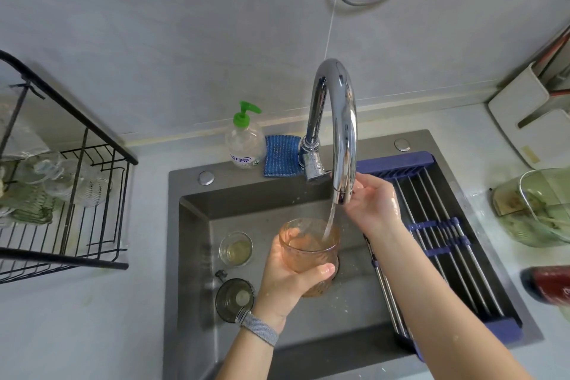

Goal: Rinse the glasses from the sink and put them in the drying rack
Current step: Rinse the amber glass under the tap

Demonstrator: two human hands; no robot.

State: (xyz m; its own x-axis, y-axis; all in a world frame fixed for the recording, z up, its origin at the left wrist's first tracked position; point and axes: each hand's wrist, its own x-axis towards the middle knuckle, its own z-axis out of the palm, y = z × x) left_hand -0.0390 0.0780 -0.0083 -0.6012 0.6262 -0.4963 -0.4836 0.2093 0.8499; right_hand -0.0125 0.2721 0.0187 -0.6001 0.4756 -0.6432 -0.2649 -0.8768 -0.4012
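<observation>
Left hand [290, 279] gripped amber glass [308, 251] over sink [191, 256], under faucet [340, 133] stream | two glasses [236, 248] left of it in basin | right hand [374, 205] fingers curled at spout | drying rack [77, 182] far left

Open sink basin [197, 225] with two small glasses [236, 249] [234, 299] standing along its left side. Curved tap [339, 120] arching over the middle, water running. Roll-up rack [447, 241] covering the right part. Clear counter strip [145, 302] between basin and black wire drying rack [77, 194], already partly filled with glassware.
</observation>
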